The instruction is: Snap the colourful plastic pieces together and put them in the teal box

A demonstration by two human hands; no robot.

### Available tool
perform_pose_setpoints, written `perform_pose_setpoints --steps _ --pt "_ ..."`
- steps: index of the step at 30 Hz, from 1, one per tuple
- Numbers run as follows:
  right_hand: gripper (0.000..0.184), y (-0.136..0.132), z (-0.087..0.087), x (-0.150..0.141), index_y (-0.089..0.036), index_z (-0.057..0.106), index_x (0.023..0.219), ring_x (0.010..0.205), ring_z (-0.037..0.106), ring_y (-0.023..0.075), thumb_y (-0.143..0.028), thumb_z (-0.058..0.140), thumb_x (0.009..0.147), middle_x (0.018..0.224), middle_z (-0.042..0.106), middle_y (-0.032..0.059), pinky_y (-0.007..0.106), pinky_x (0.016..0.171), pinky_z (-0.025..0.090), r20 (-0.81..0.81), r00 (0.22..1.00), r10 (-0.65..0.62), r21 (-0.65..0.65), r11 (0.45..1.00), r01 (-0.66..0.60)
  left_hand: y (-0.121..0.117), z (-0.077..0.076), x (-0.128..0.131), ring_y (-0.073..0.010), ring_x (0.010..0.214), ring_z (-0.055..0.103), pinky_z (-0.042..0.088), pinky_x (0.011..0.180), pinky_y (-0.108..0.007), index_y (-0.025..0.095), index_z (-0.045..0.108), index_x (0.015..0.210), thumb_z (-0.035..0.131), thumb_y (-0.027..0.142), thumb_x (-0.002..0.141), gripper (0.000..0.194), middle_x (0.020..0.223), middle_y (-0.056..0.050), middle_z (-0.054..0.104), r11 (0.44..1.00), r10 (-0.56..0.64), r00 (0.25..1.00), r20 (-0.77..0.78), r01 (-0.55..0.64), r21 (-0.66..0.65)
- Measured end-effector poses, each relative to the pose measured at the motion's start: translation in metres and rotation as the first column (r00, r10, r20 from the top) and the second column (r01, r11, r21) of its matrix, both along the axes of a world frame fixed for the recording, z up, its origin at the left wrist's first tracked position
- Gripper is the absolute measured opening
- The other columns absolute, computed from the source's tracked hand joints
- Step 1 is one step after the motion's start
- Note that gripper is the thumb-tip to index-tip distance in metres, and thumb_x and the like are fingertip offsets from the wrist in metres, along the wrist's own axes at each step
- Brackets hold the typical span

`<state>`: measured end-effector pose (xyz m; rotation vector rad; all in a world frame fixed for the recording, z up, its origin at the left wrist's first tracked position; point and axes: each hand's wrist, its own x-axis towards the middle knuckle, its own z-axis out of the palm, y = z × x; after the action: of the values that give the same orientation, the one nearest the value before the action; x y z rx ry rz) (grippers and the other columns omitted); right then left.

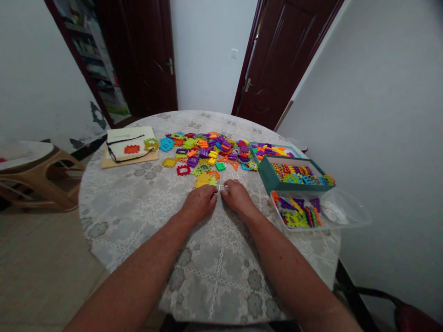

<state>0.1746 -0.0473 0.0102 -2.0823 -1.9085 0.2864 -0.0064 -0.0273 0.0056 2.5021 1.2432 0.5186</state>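
My left hand [200,201] and my right hand [237,196] rest side by side on the round table [138,212], fingers curled, knuckles up. Between their fingertips sits a small white grid piece [222,187], pinched by both hands. Just beyond them lies a yellow interlocking tile [204,180] with an orange one beside it. A second white grid piece [236,175] lies loose nearby. A wide heap of coloured plastic building tiles [207,150] spreads across the far middle of the table.
A teal box [277,177] with sorted tiles and its lid stand at the right. A clear plastic tray [346,212] with more tiles sits at the table's right edge. A booklet with black glasses [128,147] lies far left. A brown chair [38,180] stands left.
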Motion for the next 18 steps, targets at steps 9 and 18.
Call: perform_pose_setpoints --steps 9,18 --pt "0.038 0.009 0.001 0.011 -0.012 0.068 0.131 0.120 0.067 0.0250 -0.029 0.068 0.097 0.129 0.074 0.0156 0.030 0.100 0.046 -0.063 0.998 -0.008 -0.046 0.999 0.006 0.001 -0.001 0.000 -0.0277 0.108 0.071 0.053 0.093 -0.038 0.016 0.072 0.116 0.059 0.024 0.102 0.022 0.115 -0.013 0.077 1.000 -0.019 1.000 -0.012 0.019 0.010" --pt "0.034 0.013 -0.001 0.013 -0.016 0.068 0.123 0.116 0.069 0.0256 -0.032 0.071 0.093 0.124 0.075 0.0141 0.031 0.094 0.048 -0.106 0.994 -0.035 -0.055 0.998 0.030 0.004 -0.008 0.000 -0.0267 0.108 0.071 0.053 0.094 -0.037 0.018 0.072 0.115 0.058 0.024 0.101 0.021 0.113 -0.011 0.077 0.999 -0.024 1.000 0.007 0.024 0.041"
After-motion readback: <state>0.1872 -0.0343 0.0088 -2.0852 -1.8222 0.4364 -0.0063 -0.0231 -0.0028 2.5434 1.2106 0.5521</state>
